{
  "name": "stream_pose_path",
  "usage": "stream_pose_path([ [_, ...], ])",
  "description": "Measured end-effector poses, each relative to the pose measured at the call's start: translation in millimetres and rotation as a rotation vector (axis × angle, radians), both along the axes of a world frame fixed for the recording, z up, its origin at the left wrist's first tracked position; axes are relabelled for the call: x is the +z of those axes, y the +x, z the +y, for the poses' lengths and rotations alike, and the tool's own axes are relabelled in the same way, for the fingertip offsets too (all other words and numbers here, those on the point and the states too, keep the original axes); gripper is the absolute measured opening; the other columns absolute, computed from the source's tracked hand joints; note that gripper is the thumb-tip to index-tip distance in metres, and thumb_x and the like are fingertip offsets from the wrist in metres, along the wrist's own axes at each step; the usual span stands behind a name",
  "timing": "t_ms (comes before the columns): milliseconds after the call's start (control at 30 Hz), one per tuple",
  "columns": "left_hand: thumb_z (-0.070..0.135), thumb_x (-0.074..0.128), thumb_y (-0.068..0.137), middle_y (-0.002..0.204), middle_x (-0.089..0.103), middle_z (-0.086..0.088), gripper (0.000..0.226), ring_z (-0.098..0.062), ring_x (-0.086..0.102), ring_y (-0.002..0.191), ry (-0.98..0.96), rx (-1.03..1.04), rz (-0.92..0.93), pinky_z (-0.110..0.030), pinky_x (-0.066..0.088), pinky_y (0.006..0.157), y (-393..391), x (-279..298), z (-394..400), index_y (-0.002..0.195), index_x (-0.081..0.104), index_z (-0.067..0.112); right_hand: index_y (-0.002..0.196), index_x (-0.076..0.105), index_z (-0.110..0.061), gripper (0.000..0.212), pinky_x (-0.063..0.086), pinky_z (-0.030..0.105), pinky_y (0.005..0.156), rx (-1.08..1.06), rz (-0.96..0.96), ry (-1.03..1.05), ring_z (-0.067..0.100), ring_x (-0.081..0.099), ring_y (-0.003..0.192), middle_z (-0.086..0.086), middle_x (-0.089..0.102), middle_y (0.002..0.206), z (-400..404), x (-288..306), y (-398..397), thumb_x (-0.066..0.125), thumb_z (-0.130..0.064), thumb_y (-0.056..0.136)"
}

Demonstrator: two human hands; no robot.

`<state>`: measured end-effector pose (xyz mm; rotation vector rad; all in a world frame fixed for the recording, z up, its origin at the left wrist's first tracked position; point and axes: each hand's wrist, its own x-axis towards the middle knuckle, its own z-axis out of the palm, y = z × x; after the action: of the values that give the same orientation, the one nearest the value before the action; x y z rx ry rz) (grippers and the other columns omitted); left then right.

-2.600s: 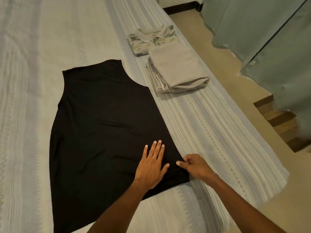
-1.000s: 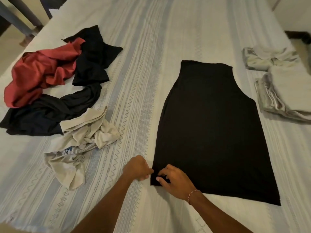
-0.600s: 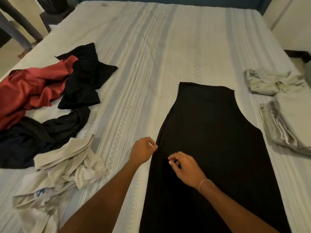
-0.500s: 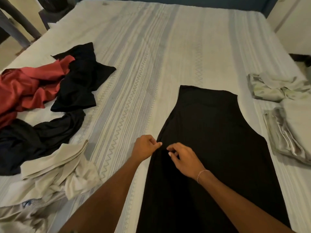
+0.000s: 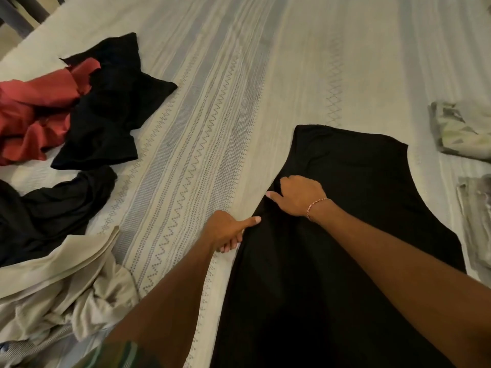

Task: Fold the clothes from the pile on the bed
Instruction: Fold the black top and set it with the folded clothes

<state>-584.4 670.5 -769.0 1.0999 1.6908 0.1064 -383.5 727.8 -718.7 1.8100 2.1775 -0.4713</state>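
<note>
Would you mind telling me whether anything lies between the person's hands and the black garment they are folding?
Nothing visible does. Both the left hand and the right hand are already on the left edge of the black garment, gripping the fabric. The unfolded pile lies apart to the left, the folded clothes to the right.

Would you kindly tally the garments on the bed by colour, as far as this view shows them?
Black: 3, the spread black top, the upper crumpled black garment and the lower black garment
Red: 1, the red garment
Beige or cream: 3, the crumpled beige garment, the folded patterned shirt and the folded grey-beige piece
Total: 7
</note>
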Motion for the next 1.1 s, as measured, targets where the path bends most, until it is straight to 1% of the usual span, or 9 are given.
stream_pose_path([
  [100,0.077,0.066,0.076,0.053,0.064,-0.014,0.077,-0.022,0.053,0.038,-0.03,0.017,-0.03,-0.026,0.045,0.046,-2.5,-1.1,3.2,0.065,0.069,0.0,0.066,0.047,-0.014,0.067,0.048,0.037,0.075,0.003,-0.014,-0.099,0.022,0.059,0.074,0.004,0.053,0.071,11.8,-0.2,-0.9,0.032,-0.071,0.097],
  [200,0.077,0.061,0.08,0.053,0.063,-0.015,0.081,-0.022,0.052,0.037,-0.062,0.041,-0.052,-0.026,0.044,0.044,-3.8,-3.0,5.3,0.068,0.07,-0.003,0.059,0.04,-0.018,0.067,0.039,0.029,0.059,-0.066,0.109,-0.279,0.014,0.045,0.055,-0.001,0.046,0.061,23.5,2.1,-7.7,0.041,-0.077,0.09],
  [300,0.081,0.05,0.083,0.054,0.064,-0.017,0.088,-0.023,0.052,0.036,-0.063,0.066,-0.066,-0.024,0.044,0.042,-5.8,-5.3,6.1,0.063,0.07,-0.002,0.067,0.05,-0.015,0.054,0.038,0.026,0.061,-0.02,0.135,-0.409,0.015,0.045,0.063,-0.001,0.047,0.071,28.7,7.0,-16.8,0.056,-0.061,0.094],
  [400,0.084,0.039,0.086,0.053,0.063,-0.017,0.095,-0.024,0.054,0.036,-0.052,0.106,-0.12,-0.025,0.045,0.042,-8.0,-6.7,6.9,0.058,0.07,-0.001,0.088,0.061,-0.012,0.022,0.038,0.024,0.055,-0.222,0.44,-0.519,0.014,0.053,0.063,0.003,0.054,0.079,32.4,8.0,-23.3,0.057,-0.032,0.098],
  [567,0.09,0.021,0.083,0.057,0.064,-0.021,0.106,-0.026,0.054,0.038,-0.061,0.146,-0.172,-0.022,0.043,0.039,-10.1,-8.2,8.5,0.056,0.069,0.0,0.118,0.055,-0.017,0.026,0.036,0.016,0.041,-0.491,0.687,-0.627,0.003,0.047,0.045,0.0,0.049,0.08,38.5,3.0,-32.5,0.053,-0.037,0.102],
  [700,0.09,0.016,0.082,0.058,0.064,-0.023,0.106,-0.026,0.054,0.038,-0.059,0.149,-0.193,-0.022,0.041,0.038,-11.4,-8.4,8.1,0.053,0.066,0.002,0.11,0.058,-0.017,0.013,0.04,0.016,0.044,-0.311,0.611,-0.561,0.003,0.053,0.048,-0.001,0.059,0.073,46.1,8.9,-41.6,0.061,-0.019,0.098],
  [833,0.09,0.017,0.082,0.058,0.064,-0.022,0.105,-0.026,0.054,0.038,-0.055,0.161,-0.217,-0.022,0.043,0.038,-13.3,-9.5,7.7,0.058,0.066,0.0,0.123,0.054,-0.023,0.043,0.047,0.019,0.053,-0.065,0.51,-0.623,0.009,0.065,0.062,0.003,0.069,0.084,56.0,15.8,-50.2,0.075,-0.01,0.088],
  [967,0.088,0.018,0.084,0.058,0.065,-0.023,0.104,-0.026,0.055,0.038,-0.035,0.158,-0.215,-0.022,0.043,0.039,-14.3,-11.3,7.6,0.055,0.066,0.0,0.118,0.06,-0.027,0.038,0.039,0.019,0.067,0.157,0.376,-0.419,0.011,0.061,0.08,-0.011,0.058,0.078,64.4,13.8,-51.4,0.079,-0.021,0.086],
  [1100,0.088,0.019,0.085,0.058,0.064,-0.022,0.102,-0.025,0.055,0.038,-0.033,0.16,-0.204,-0.022,0.045,0.04,-14.8,-12.4,7.5,0.053,0.065,0.002,0.111,0.067,-0.026,0.035,0.039,0.021,0.067,0.145,0.436,-0.338,0.003,0.054,0.072,-0.014,0.055,0.079,65.2,11.5,-54.1,0.084,-0.026,0.081],
])
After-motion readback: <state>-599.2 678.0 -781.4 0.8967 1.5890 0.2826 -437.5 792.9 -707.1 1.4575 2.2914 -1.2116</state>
